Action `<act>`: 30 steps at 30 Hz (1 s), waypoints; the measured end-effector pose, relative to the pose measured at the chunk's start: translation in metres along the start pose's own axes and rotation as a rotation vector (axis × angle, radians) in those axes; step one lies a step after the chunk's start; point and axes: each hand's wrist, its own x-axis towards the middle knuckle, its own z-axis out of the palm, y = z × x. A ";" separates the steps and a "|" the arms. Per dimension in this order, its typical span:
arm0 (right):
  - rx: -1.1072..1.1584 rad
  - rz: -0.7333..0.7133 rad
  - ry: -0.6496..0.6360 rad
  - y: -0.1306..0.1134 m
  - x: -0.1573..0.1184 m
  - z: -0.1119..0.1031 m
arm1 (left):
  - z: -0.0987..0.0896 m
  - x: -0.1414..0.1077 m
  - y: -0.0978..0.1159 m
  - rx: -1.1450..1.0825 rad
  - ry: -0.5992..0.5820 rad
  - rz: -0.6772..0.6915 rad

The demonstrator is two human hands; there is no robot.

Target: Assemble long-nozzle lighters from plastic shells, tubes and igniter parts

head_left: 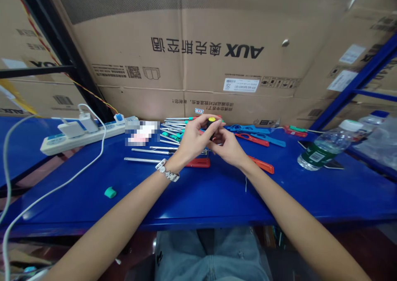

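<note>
Above the blue table, my left hand is closed around a small black object with a yellow top. My right hand is closed against the same object from the other side, its fingertips meeting those of my left hand. The lower part of the object is hidden by my fingers. Beneath and left of my hands lie several metal rods, some with green parts. A red handle lies just below my hands. To the right are blue handles and an orange-red handle.
A white power strip with plugs and cables sits at the left. A green piece lies at the front left. At the right, a water bottle stands beside a dark flat object. Large cardboard rises behind the table.
</note>
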 end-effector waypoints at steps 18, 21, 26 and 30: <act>0.181 0.165 -0.064 -0.006 -0.002 0.008 | -0.051 -0.049 -0.036 0.572 -0.643 -0.002; 0.209 0.178 -0.016 -0.001 -0.004 0.011 | -0.046 -0.051 -0.036 0.579 -0.620 -0.048; 0.266 0.178 -0.187 -0.003 -0.008 -0.005 | -0.042 -0.058 -0.037 0.570 -0.546 -0.096; 0.169 0.112 -0.094 -0.002 -0.006 -0.007 | -0.043 -0.057 -0.038 0.570 -0.559 -0.114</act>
